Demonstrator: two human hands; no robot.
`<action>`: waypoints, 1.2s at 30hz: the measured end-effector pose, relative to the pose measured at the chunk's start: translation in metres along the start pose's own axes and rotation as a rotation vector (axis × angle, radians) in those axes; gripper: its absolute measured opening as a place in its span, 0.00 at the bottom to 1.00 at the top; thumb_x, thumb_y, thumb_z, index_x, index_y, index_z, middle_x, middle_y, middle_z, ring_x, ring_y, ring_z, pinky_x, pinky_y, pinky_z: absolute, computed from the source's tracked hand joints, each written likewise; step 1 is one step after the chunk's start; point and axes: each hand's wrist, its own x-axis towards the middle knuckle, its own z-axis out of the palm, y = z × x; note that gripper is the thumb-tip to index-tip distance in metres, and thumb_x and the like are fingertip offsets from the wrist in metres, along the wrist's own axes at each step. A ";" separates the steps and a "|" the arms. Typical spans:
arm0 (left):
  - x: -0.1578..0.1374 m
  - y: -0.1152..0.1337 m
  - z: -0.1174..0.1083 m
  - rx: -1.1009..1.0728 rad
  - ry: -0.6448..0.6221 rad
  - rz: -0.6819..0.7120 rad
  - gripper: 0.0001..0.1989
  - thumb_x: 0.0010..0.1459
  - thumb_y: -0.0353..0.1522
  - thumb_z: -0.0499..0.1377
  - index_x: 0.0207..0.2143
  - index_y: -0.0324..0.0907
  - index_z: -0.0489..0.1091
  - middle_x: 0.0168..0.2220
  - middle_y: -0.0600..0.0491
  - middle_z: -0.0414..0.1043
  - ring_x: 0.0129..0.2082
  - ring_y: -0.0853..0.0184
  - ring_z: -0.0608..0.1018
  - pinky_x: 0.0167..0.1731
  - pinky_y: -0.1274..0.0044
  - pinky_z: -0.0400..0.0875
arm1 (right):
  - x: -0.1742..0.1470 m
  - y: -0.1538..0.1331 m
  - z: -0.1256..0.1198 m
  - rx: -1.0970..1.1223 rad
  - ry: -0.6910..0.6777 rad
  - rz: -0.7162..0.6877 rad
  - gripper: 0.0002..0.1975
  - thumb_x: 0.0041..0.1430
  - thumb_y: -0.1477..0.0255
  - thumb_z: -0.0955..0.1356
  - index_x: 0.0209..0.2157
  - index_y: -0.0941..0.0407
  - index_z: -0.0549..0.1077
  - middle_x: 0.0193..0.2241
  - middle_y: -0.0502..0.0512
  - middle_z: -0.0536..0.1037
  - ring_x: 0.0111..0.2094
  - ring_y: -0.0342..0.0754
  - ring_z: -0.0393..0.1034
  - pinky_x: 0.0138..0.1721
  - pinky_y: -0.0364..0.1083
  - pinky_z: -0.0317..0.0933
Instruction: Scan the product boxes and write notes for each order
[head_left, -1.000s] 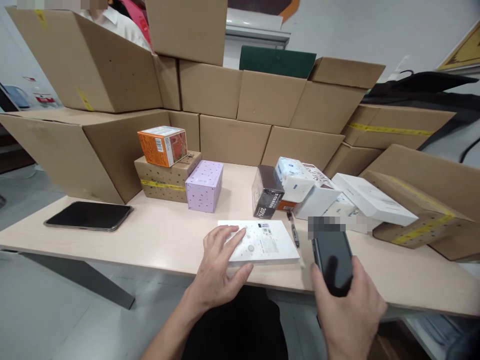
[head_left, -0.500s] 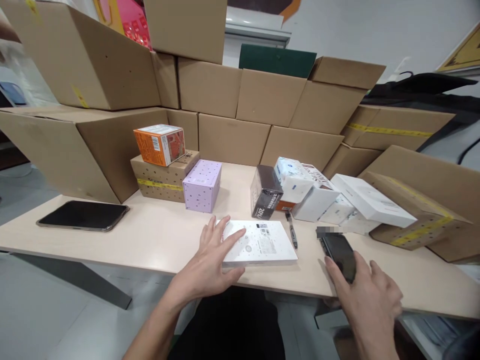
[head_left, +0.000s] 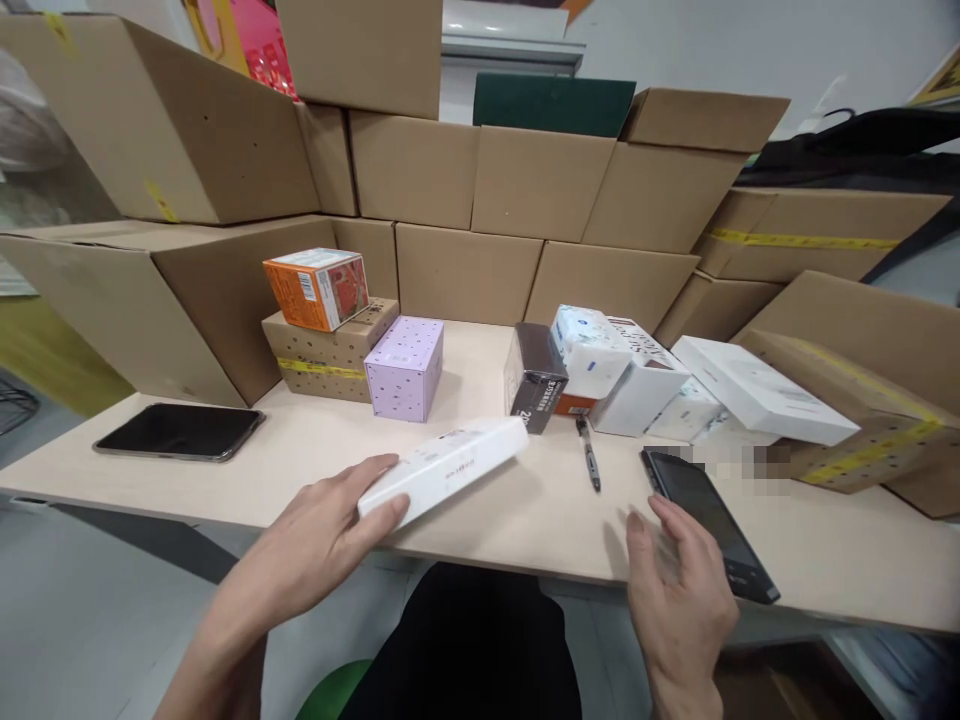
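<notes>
My left hand point(head_left: 330, 530) grips one end of a flat white box point(head_left: 457, 465), thumb on the near side and fingers over the far side. The box is tilted above the table, its narrow edge turned toward me. Fingers apart and holding nothing, my right hand point(head_left: 679, 590) hovers beside a black handheld device point(head_left: 712, 520) that lies flat at the right. Between the white box and the device lies a black pen point(head_left: 589, 455). Just behind the white box stands a dark brown box point(head_left: 534, 375).
At left on the table point(head_left: 300, 480) lies a large black phone point(head_left: 180, 432). A lilac box point(head_left: 405, 368) stands beside an orange box point(head_left: 315, 288) atop a dotted carton point(head_left: 326, 355). White boxes point(head_left: 641, 385) lean at right. Stacked cardboard boxes point(head_left: 465, 275) wall the back.
My left hand has lifted and tilted the white box, moving it left. My right hand has let go of the black device, which now lies flat on the table.
</notes>
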 end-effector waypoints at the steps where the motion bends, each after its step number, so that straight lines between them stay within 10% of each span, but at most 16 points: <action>1: 0.003 0.006 -0.003 0.010 0.016 -0.053 0.29 0.66 0.54 0.41 0.59 0.52 0.66 0.47 0.50 0.78 0.48 0.53 0.78 0.46 0.65 0.71 | -0.001 -0.001 0.001 0.018 -0.007 0.008 0.16 0.64 0.65 0.68 0.46 0.61 0.76 0.45 0.66 0.79 0.47 0.55 0.74 0.50 0.54 0.67; 6: 0.037 0.035 -0.005 0.088 0.117 -0.135 0.31 0.67 0.49 0.36 0.34 0.43 0.74 0.29 0.46 0.77 0.35 0.52 0.78 0.35 0.68 0.67 | -0.007 -0.004 0.002 0.085 -0.054 -0.012 0.14 0.64 0.67 0.68 0.46 0.60 0.76 0.44 0.64 0.79 0.45 0.53 0.74 0.49 0.52 0.68; 18: 0.138 0.108 0.026 -0.049 0.184 0.214 0.30 0.70 0.49 0.38 0.57 0.39 0.65 0.40 0.42 0.79 0.41 0.56 0.80 0.42 0.68 0.70 | -0.013 0.003 0.012 0.100 -0.103 -0.054 0.11 0.64 0.68 0.67 0.45 0.59 0.76 0.42 0.63 0.79 0.44 0.52 0.75 0.47 0.52 0.70; 25: 0.112 0.075 0.010 0.293 0.702 -0.051 0.30 0.64 0.51 0.50 0.62 0.46 0.61 0.58 0.35 0.60 0.55 0.41 0.68 0.49 0.56 0.66 | -0.017 0.004 0.014 0.072 -0.070 -0.079 0.10 0.65 0.70 0.67 0.44 0.59 0.75 0.41 0.62 0.79 0.42 0.50 0.75 0.45 0.49 0.71; 36: 0.102 0.040 0.002 0.194 0.489 -0.194 0.31 0.62 0.50 0.51 0.60 0.42 0.61 0.49 0.39 0.58 0.43 0.47 0.77 0.43 0.59 0.73 | -0.013 -0.006 0.014 0.072 -0.109 -0.068 0.11 0.65 0.69 0.66 0.45 0.58 0.74 0.40 0.61 0.79 0.40 0.51 0.74 0.43 0.50 0.70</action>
